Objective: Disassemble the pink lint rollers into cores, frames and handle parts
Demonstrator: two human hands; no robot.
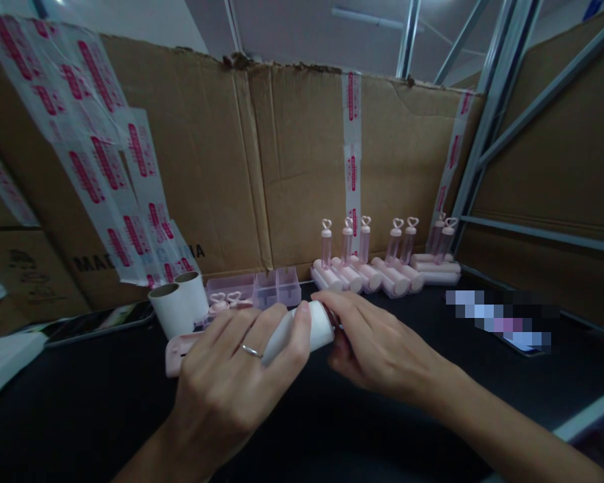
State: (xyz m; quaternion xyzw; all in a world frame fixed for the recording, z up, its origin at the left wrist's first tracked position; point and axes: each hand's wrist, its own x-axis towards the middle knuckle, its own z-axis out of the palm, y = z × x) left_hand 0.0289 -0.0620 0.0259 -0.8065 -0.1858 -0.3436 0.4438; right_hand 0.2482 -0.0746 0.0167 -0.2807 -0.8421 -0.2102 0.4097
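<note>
My left hand (236, 376), with a ring on one finger, is closed around a white roll (319, 327) that lies tilted in its grip. At the roll's right end, my right hand (377, 339) is closed in a pinch on something small and dark that its fingers mostly hide. Just left of my left hand, a pink plastic part (174, 355) is partly covered by it. Behind that hand are pink heart-topped pieces (219, 303) and a translucent divided box (276, 288).
Two white tubes (174, 312) stand at the left. Several pink rollers (390, 276) with heart-topped clear tubes (365, 241) line the cardboard wall (302, 147). A phone (508, 329) lies right; a dark tray (105, 325) and white box (10, 355) are left.
</note>
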